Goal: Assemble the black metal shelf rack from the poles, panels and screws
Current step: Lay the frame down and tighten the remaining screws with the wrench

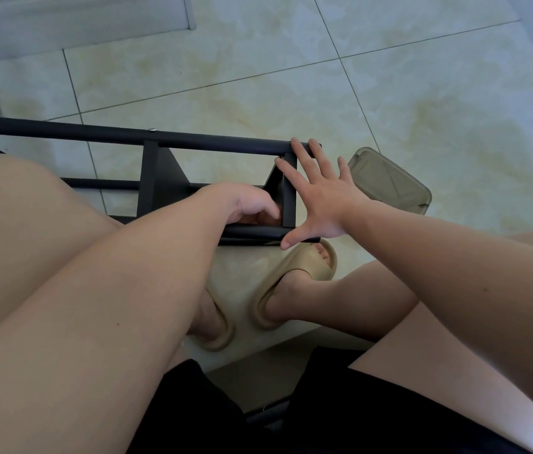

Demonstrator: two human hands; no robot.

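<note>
Floor [389,77] of pale marbled tiles w/ dark grout lines fills the upper half of the frame. A pale grey furniture edge [75,24] sits at upper left. Bare thighs and black shorts [357,404] take up the lower half; the person is seated, view straight down.

Black rack [157,178] lies on its side at ctr-left, partly built. Its far pole [62,131] runs from the left edge to just right of ctr. The near pole [252,231] lies lower, just above the feet. Two flat panels cross btwn the poles: one at ctr-left, and the end panel [288,208] at the rack's right end.

Right hand [321,198], at ctr-right, is spread flat w/ fingers straight and grips nothing. Its fingertips rest on the far pole's right end and on the end panel, and the thumb tip touches the near pole's end.

Left hand [245,201] reaches inside the rack, just left of the end panel, w/ fingers curled under. The palm side is hidden, so can't tell if it holds anything.

Translucent brownish plastic container [389,181] lies on the floor right of the right hand, partly behind the wrist.

Tan sandals [291,283] are at lower ctr; the left one is half hidden by the left forearm.

Silver screw head [151,129] sits on the far pole, above the ctr-left panel.
</note>
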